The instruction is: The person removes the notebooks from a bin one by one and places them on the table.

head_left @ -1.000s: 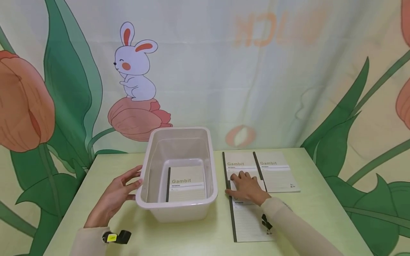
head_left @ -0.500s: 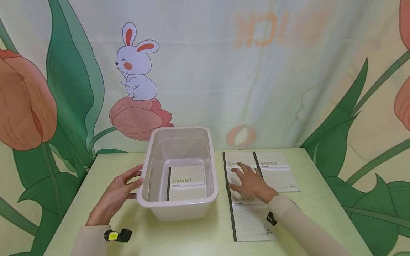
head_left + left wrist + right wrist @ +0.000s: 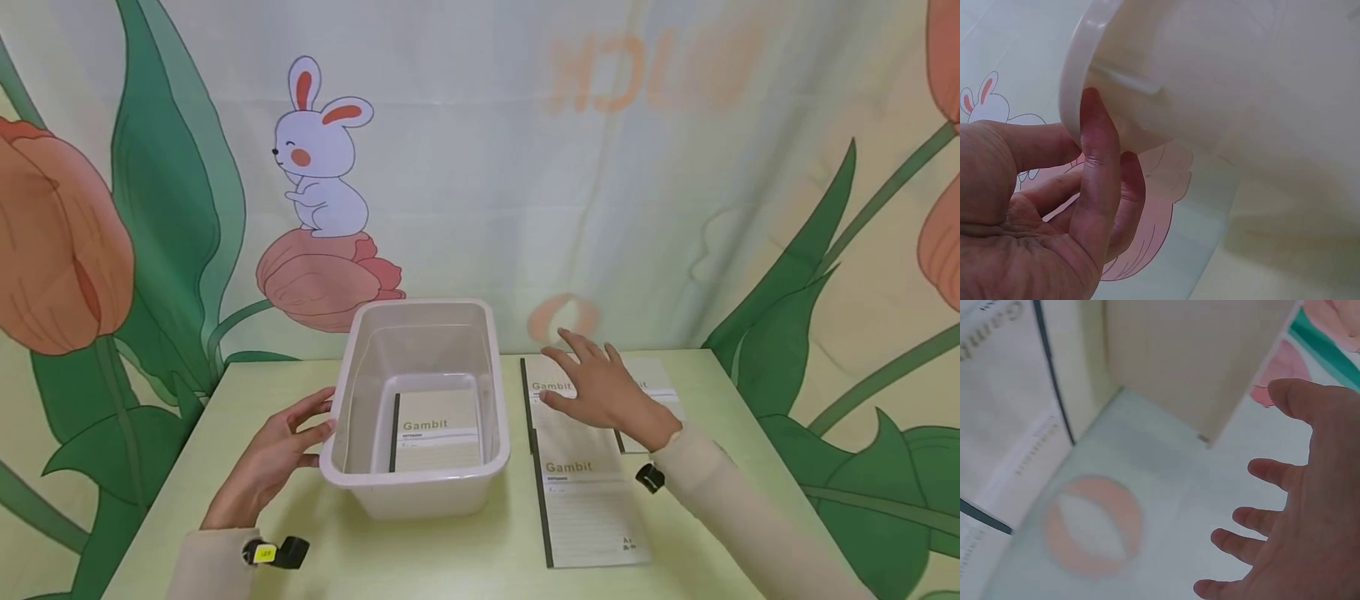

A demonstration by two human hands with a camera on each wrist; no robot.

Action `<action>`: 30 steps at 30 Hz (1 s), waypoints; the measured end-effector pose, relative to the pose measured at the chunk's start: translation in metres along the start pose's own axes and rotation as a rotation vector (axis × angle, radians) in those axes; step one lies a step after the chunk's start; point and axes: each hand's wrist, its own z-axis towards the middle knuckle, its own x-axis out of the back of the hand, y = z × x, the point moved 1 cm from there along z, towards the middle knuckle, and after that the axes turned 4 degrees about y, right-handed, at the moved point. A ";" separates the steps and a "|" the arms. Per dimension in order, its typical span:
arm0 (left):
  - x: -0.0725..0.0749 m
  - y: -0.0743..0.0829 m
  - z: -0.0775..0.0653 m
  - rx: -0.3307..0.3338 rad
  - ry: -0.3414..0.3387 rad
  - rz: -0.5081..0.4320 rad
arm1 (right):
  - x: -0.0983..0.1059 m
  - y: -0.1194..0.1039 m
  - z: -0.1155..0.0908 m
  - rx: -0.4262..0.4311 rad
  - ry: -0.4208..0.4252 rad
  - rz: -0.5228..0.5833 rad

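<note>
A pale plastic bin (image 3: 415,480) stands left of centre on the table. My left hand (image 3: 279,454) holds its left rim; in the left wrist view the thumb and fingers (image 3: 1099,169) pinch the rim's lip. Inside the bin lies a Gambit notebook (image 3: 437,429) with a dark spine. My right hand (image 3: 600,383), fingers spread, hovers above the notebooks on the right and holds nothing. Below it, the front notebook (image 3: 588,512) overlaps the lower part of the back-left notebook (image 3: 546,375). A back-right notebook (image 3: 656,379) is partly hidden by the hand.
The light green table (image 3: 480,567) ends at a cloth backdrop (image 3: 465,183) printed with tulips and a rabbit. The bin stands to the left of the notebooks, with a narrow strip of table between.
My right hand has risen off the notebooks and moved back and to the right, uncovering the front notebook's title. The left hand stays at the bin's rim.
</note>
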 end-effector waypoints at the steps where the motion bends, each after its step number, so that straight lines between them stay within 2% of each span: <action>1: 0.000 0.000 0.000 -0.001 -0.001 0.000 | 0.006 -0.002 0.002 0.003 -0.007 0.000; 7: 0.000 -0.001 0.000 -0.001 -0.004 -0.006 | 0.036 -0.020 0.015 0.057 -0.021 -0.008; 13: -0.001 -0.002 0.000 0.001 -0.006 -0.010 | 0.049 -0.036 0.033 0.099 -0.024 -0.027; 21: -0.003 -0.002 0.000 0.008 -0.001 -0.004 | 0.056 -0.068 0.060 0.156 -0.055 -0.036; 30: -0.001 -0.001 0.000 0.003 0.006 -0.004 | 0.046 -0.104 0.099 0.161 -0.089 0.028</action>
